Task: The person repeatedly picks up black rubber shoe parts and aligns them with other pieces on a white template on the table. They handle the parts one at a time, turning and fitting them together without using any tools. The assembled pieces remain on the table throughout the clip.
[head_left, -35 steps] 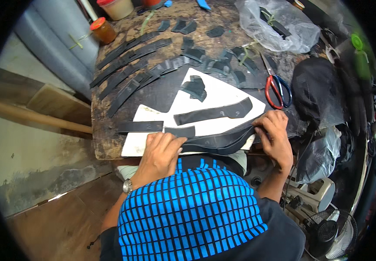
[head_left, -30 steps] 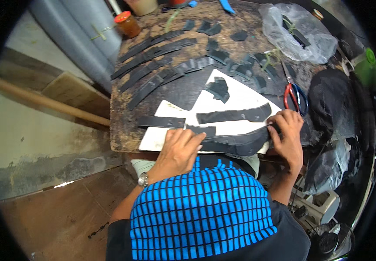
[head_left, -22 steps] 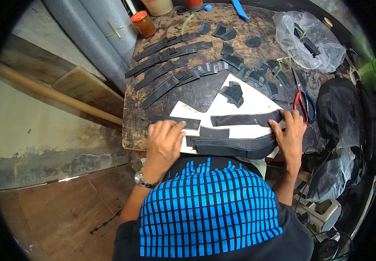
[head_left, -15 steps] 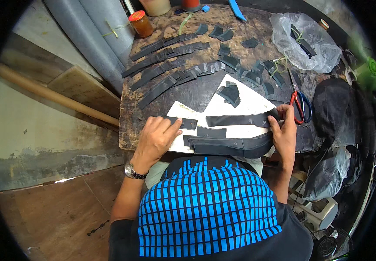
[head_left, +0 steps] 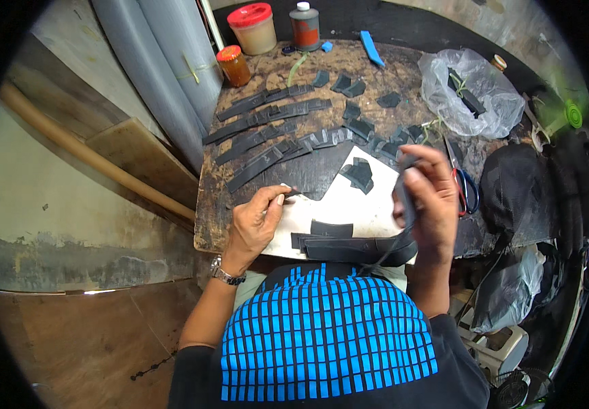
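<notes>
My right hand (head_left: pixel 432 199) is raised above the white sheet (head_left: pixel 366 208) and grips a long black strip (head_left: pixel 403 204). The strip hangs from my fingers down toward my lap. My left hand (head_left: pixel 257 225) rests at the sheet's left edge, its fingertips pinching the end of a short black strip (head_left: pixel 293 194). On the sheet lie a curved black piece (head_left: pixel 332 229), a small stack of black cut pieces (head_left: pixel 359 174) and a long dark band (head_left: pixel 349 249) along the near edge.
Rows of black strips (head_left: pixel 270 129) and small cut pieces (head_left: pixel 352 85) cover the worn wooden table (head_left: pixel 206 225). Red-handled scissors (head_left: pixel 463 184) lie to the right, next to a black bag (head_left: pixel 519 198). At the back stand jars (head_left: pixel 253 27), a blue tool (head_left: pixel 370 48) and a clear plastic bag (head_left: pixel 471 95).
My right hand has lifted off the sheet, pulling the long black strip up with it. My left hand has slid left and closed its fingertips on a short strip.
</notes>
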### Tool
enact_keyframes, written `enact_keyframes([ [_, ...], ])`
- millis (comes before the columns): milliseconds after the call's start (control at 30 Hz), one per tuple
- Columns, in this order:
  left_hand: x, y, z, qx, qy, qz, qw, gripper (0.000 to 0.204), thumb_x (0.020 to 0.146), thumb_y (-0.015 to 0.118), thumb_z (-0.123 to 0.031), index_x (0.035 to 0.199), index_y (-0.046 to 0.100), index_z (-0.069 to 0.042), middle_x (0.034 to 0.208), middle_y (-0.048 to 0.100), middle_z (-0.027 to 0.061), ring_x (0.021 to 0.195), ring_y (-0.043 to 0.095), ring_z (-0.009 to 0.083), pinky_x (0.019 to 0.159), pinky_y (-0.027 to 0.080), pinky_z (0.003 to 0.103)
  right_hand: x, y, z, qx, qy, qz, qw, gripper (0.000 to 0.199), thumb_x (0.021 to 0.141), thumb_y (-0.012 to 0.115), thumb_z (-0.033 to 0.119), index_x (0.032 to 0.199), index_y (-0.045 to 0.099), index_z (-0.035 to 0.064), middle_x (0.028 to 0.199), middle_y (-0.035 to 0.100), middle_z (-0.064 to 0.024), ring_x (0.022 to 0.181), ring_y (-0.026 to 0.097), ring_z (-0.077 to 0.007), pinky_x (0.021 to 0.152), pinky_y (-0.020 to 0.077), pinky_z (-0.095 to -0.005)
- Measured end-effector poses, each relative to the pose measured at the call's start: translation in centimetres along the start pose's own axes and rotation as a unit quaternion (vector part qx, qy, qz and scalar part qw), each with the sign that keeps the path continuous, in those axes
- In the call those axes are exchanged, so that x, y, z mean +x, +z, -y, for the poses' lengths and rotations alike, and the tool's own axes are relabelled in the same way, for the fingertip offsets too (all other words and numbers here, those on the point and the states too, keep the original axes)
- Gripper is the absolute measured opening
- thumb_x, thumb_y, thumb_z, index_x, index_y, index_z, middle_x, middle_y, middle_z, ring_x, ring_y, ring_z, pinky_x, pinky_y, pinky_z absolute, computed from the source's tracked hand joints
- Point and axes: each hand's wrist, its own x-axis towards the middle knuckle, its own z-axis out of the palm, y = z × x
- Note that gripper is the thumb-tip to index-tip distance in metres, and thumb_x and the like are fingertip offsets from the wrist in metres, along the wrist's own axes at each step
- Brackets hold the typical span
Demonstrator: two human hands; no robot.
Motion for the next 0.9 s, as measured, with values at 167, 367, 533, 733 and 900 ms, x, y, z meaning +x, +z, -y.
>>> enact_keyframes([
  [167, 2.1, 0.7, -2.3, -0.378, -0.033, -0.034, 0.924, 0.015, 0.097, 0.055, -0.001, 0.112, 0.060, 0.003, 0.114, 0.065, 0.0177, 0.109, 0.066, 0.0250, 0.092, 0.056, 0.033, 1.2, 3.6, -3.8, -0.045, 0.100, 0.030, 0.993, 0.024, 0.093, 0.063, 0.000, 0.117, 0.058, -0.0010, 0.109, 0.062, -0.0050, 0.094, 0.063, -0.0081, 0.081, 0.0518, -0.0212],
  [367, 3.4, 0.1, -2.9, -0.357, -0.039, -0.031, 0.933, 0.053, 0.090, 0.053, 0.013, 0.141, 0.044, 0.003, 0.129, 0.058, 0.0155, 0.122, 0.059, 0.0269, 0.101, 0.052, 0.034, 1.3, 5.0, -6.2, -0.050, 0.082, 0.041, 0.995, 0.014, 0.094, 0.062, 0.003, 0.107, 0.058, -0.0004, 0.099, 0.062, -0.0018, 0.086, 0.061, -0.0055, 0.074, 0.0505, -0.0198],
  [533, 3.0, 0.3, -3.0, -0.379, 0.014, -0.031, 0.925, 0.051, 0.090, 0.049, 0.013, 0.141, 0.045, 0.004, 0.140, 0.049, 0.0180, 0.129, 0.053, 0.0307, 0.106, 0.046, 0.038, 1.7, 5.0, -6.5, -0.031, 0.107, 0.024, 0.994, 0.015, 0.093, 0.064, 0.002, 0.106, 0.057, 0.0009, 0.097, 0.063, -0.0025, 0.082, 0.062, -0.0061, 0.071, 0.0518, -0.0204],
  [733, 2.9, 0.1, -2.8, -0.466, -0.019, -0.017, 0.884, 0.047, 0.093, 0.050, 0.006, 0.140, 0.047, 0.002, 0.145, 0.047, 0.0204, 0.129, 0.052, 0.0336, 0.106, 0.046, 0.042, 1.7, 5.0, -6.7, -0.028, 0.108, 0.031, 0.993, 0.015, 0.092, 0.065, 0.002, 0.106, 0.058, 0.0006, 0.096, 0.063, -0.0028, 0.082, 0.062, -0.0062, 0.071, 0.0514, -0.0202],
  [900, 2.9, 0.5, -3.4, -0.422, -0.020, -0.016, 0.906, 0.051, 0.091, 0.054, 0.009, 0.141, 0.047, 0.001, 0.146, 0.046, 0.0195, 0.125, 0.056, 0.0321, 0.104, 0.049, 0.040, 1.5, 5.4, -6.9, -0.030, 0.094, 0.023, 0.995, 0.016, 0.091, 0.065, 0.003, 0.106, 0.058, 0.0005, 0.095, 0.063, -0.0033, 0.082, 0.061, -0.0058, 0.072, 0.0505, -0.0194],
])
